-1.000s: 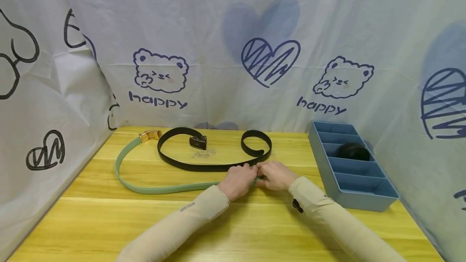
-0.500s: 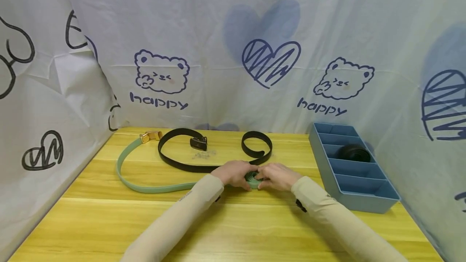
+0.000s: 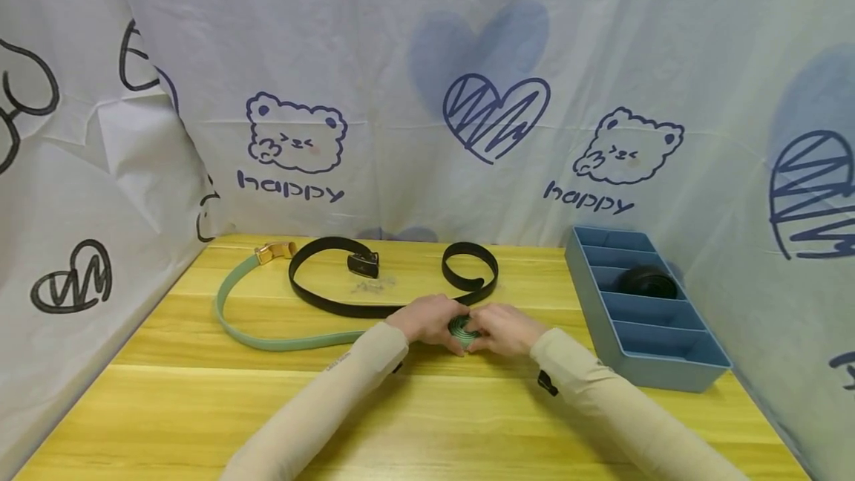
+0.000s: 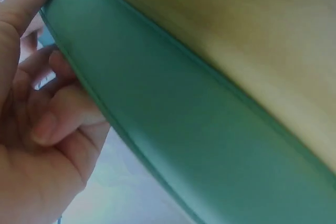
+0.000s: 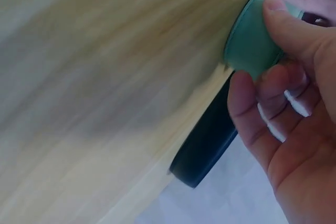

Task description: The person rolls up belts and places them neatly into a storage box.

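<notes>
A green belt [image 3: 294,344] lies on edge across the table, its near end wound into a round coil [image 3: 461,329]. Its gold buckle [image 3: 274,251] sits at the far left. My left hand [image 3: 430,319] holds the coil's left side, and the strap [image 4: 157,103] runs close past that hand in the left wrist view. On the coil's other side, my right hand [image 3: 506,328] grips the roll between thumb and fingers. The right wrist view shows the right thumb [image 5: 294,27] on the coil's outer layer. Part of the coil is hidden by both hands.
A black belt [image 3: 354,309] with a dark buckle [image 3: 364,264] lies just behind the hands, its right end curled. To the right stands a blue-grey divided box [image 3: 668,373], with a rolled black belt [image 3: 646,282] in one compartment. A printed cloth hangs behind the table.
My left hand has shifted left from over the coil to its side, so the coil's rolled top now shows. The green strap's free length has shortened slightly. The black belt stays put.
</notes>
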`<state>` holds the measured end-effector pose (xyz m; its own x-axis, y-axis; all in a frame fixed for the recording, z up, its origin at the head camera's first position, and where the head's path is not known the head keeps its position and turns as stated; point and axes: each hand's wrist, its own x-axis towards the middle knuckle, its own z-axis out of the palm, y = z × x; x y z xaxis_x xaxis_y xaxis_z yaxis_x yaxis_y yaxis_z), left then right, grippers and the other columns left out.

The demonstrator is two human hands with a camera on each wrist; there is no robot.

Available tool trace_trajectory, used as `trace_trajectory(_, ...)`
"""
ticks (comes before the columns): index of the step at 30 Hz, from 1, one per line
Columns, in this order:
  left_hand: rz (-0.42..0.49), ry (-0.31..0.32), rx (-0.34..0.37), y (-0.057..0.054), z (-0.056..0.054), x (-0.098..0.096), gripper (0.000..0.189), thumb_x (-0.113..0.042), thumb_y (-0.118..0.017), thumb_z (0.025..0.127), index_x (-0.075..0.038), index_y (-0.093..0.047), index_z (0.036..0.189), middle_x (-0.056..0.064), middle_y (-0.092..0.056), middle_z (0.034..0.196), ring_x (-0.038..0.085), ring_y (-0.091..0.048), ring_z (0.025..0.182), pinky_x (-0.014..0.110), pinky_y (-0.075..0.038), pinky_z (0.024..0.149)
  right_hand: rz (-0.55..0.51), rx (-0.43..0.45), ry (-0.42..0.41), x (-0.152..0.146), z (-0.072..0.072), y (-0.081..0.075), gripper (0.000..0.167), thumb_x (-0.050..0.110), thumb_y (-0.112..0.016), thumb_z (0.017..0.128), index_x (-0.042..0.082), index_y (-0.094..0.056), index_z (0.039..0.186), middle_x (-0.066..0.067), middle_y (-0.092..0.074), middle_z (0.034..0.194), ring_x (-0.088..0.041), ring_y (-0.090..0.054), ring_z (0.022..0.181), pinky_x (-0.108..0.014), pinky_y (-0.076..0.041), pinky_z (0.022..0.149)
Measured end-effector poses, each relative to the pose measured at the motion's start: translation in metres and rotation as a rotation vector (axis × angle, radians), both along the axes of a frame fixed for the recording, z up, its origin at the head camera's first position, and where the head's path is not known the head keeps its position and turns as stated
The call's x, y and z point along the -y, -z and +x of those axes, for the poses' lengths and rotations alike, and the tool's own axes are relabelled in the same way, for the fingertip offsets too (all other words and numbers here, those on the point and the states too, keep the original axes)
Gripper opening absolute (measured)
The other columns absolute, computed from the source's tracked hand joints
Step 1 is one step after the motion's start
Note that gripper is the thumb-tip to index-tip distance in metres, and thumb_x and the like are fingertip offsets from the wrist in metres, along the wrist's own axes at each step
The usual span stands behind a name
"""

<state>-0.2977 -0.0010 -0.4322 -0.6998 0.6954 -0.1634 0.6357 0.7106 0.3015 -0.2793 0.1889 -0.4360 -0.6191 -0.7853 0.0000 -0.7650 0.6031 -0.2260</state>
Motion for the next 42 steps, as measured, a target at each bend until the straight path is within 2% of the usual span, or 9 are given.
trace_trajectory(7,-0.012,0.024,0.122,0.000,-0.005,0.005,0.065,-0.038,-0.081,0.080,-0.030,-0.056,0.138,-0.008,-0.066,0.122,0.006,-0.060,0.092,0.027,-0.049,0.085,0.014,0.020,-0.078,-0.005,-0.003,-0.004,0.015,0.023,-0.076,0.084,0.016,-0.075,0.098,0.006,-0.060,0.083,-0.001,-0.043,0.066,-0.018,-0.039,0.060)
trace_trajectory(12,0.017,0.027,0.104,0.001,-0.007,0.003,0.051,-0.039,-0.084,0.077,-0.025,-0.066,0.122,-0.011,-0.067,0.107,0.004,-0.059,0.085,0.024,-0.048,0.079,0.015,0.035,-0.050,-0.004,-0.001,-0.005,0.015,0.024,-0.076,0.086,0.016,-0.073,0.098,0.006,-0.058,0.084,0.000,-0.043,0.065,-0.018,-0.038,0.058)
trace_trajectory(15,0.036,0.023,0.052,0.003,-0.006,0.000,0.040,-0.042,-0.085,0.074,-0.026,-0.069,0.107,-0.014,-0.065,0.090,0.004,-0.054,0.073,0.022,-0.045,0.068,0.010,0.031,-0.005,0.001,0.001,-0.004,0.014,0.029,-0.076,0.086,0.017,-0.070,0.090,0.007,-0.053,0.078,0.000,-0.040,0.062,-0.018,-0.034,0.056)
trace_trajectory(18,0.057,0.018,0.039,0.004,-0.005,0.000,0.038,-0.044,-0.086,0.072,-0.025,-0.070,0.101,-0.015,-0.062,0.081,0.006,-0.051,0.066,0.022,-0.042,0.061,-0.006,0.014,0.001,0.004,0.002,-0.002,0.018,0.033,-0.075,0.086,0.017,-0.067,0.082,0.007,-0.049,0.074,-0.001,-0.038,0.060,-0.018,-0.032,0.055)
trace_trajectory(26,0.053,0.066,0.138,0.002,-0.009,0.008,0.058,-0.036,-0.085,0.076,-0.022,-0.062,0.128,-0.010,-0.067,0.107,0.003,-0.060,0.084,0.022,-0.049,0.077,-0.009,-0.012,-0.096,-0.002,-0.004,-0.002,0.013,0.026,-0.076,0.085,0.017,-0.074,0.095,0.005,-0.057,0.080,-0.002,-0.041,0.065,-0.018,-0.036,0.060)
trace_trajectory(30,0.051,0.072,0.168,0.000,-0.009,0.008,0.058,-0.033,-0.085,0.077,-0.023,-0.062,0.129,-0.010,-0.067,0.108,0.003,-0.060,0.084,0.023,-0.049,0.077,-0.001,0.007,-0.110,-0.004,-0.004,-0.003,0.019,0.024,-0.076,0.085,0.014,-0.075,0.102,0.004,-0.058,0.083,-0.002,-0.043,0.066,-0.018,-0.038,0.060)
trace_trajectory(33,0.044,0.060,0.129,0.000,-0.009,0.007,0.051,-0.036,-0.085,0.076,-0.024,-0.066,0.121,-0.013,-0.066,0.095,0.004,-0.057,0.074,0.022,-0.048,0.069,0.015,0.006,-0.084,-0.003,-0.003,-0.004,0.018,0.025,-0.076,0.086,0.015,-0.074,0.101,0.006,-0.057,0.083,-0.001,-0.043,0.066,-0.018,-0.038,0.059)
trace_trajectory(37,0.006,0.031,0.031,0.001,-0.008,0.004,0.049,-0.046,-0.086,0.071,-0.026,-0.069,0.113,-0.014,-0.061,0.079,0.006,-0.048,0.063,0.023,-0.042,0.061,0.035,0.002,-0.029,0.003,0.000,-0.003,0.014,0.031,-0.075,0.087,0.019,-0.068,0.085,0.008,-0.051,0.077,-0.001,-0.040,0.062,-0.019,-0.035,0.057)
trace_trajectory(42,-0.011,0.010,-0.019,0.003,-0.008,0.003,0.058,-0.054,-0.086,0.067,-0.027,-0.070,0.115,-0.015,-0.062,0.078,0.006,-0.051,0.064,0.024,-0.044,0.062,0.019,-0.001,-0.018,0.007,0.001,-0.004,0.023,0.030,-0.076,0.086,0.016,-0.063,0.074,0.008,-0.046,0.073,-0.002,-0.036,0.060,-0.020,-0.031,0.056)
